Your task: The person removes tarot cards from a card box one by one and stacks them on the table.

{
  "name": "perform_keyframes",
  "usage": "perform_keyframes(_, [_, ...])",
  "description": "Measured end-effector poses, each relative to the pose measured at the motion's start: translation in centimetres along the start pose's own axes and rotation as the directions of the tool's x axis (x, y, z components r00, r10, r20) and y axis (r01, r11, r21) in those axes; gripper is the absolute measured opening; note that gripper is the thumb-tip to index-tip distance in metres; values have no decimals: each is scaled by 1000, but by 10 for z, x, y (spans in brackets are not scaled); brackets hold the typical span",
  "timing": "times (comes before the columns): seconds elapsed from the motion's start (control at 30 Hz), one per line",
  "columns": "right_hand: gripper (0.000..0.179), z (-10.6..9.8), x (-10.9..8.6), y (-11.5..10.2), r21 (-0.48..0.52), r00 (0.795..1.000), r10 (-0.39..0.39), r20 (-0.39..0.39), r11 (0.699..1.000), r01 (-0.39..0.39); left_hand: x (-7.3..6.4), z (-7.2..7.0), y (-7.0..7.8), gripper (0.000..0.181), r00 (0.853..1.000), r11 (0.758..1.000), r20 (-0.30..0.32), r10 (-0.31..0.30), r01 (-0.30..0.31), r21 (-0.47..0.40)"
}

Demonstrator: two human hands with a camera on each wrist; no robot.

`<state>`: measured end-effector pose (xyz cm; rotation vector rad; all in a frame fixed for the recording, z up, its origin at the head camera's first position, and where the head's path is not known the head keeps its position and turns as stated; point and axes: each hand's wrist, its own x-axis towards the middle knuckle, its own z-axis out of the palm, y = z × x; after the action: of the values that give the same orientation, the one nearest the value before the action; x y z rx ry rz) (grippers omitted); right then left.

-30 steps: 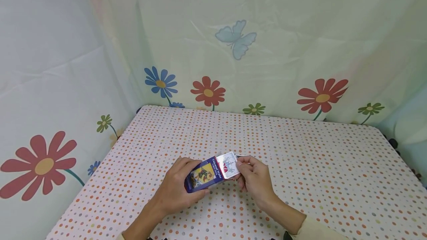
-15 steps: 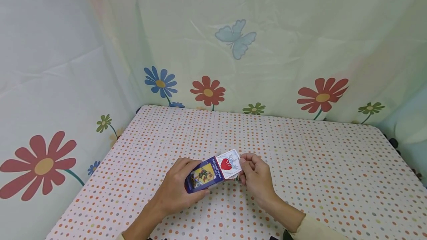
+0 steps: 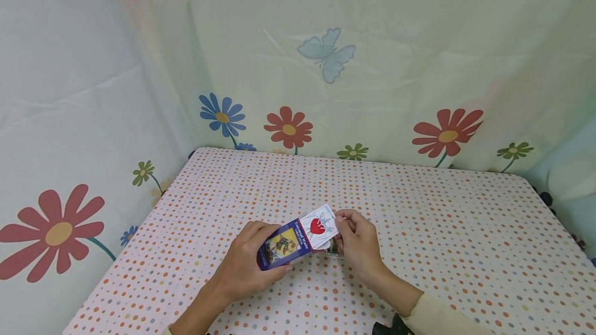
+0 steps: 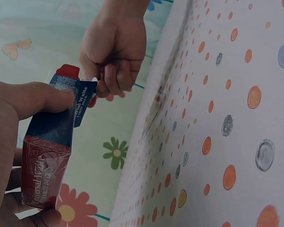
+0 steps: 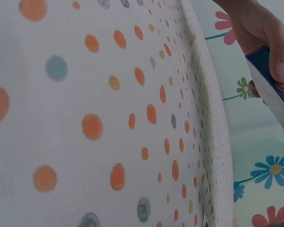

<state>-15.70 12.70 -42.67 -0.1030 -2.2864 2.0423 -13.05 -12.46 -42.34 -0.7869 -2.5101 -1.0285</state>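
My left hand [image 3: 247, 262] grips a blue tarot card box [image 3: 284, 244] above the table, thumb on one side and fingers on the other. White tarot cards [image 3: 318, 225] stick out of its right end, the front one showing a red heart. My right hand [image 3: 360, 242] pinches the front card at its outer edge. A small dark patterned piece [image 3: 335, 249] shows below the cards, partly behind the right hand. In the left wrist view, the red bottom [image 4: 45, 175] of the box faces the camera and a blue flap [image 4: 86, 101] stands out at the far end.
The table [image 3: 223, 185] is covered with a polka-dot cloth. A pale curtain [image 3: 386, 25] with printed flowers and a butterfly hangs behind it, and another stands to the left. Something black [image 3: 393, 325] sits by the right sleeve.
The heart card has slid farther out of the box, up and to the right, with my right hand pinching it. The left hand and box have barely moved.
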Motion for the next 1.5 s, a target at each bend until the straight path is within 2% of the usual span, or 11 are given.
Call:
perform_keyframes(0.23, [19, -5, 8, 7, -13, 1000, 26, -13, 1000, -27, -1, -1, 0, 71, 1000, 1000, 6, 4, -4, 2])
perform_keyframes(0.7, [21, -13, 24, 18, -69, 1000, 18, -19, 997, -20, 0, -1, -1, 71, 1000, 1000, -3, 10, -10, 8])
perform_keyframes(0.83, [20, -16, 29, 21, -43, 999, 40, -23, 998, -41, 0, -1, -1, 71, 1000, 1000, 0, 5, -5, 11])
perform_keyframes(1.13, [19, -25, 43, 26, -69, 995, 102, -12, 992, -103, 0, -1, -2, 71, 1000, 1000, 1, 7, -7, 19])
perform_keyframes(1.5, [22, -36, 58, 29, -162, 993, 118, 17, 980, -114, 0, -2, 0, 71, 1000, 1000, 2, 5, -5, 19])
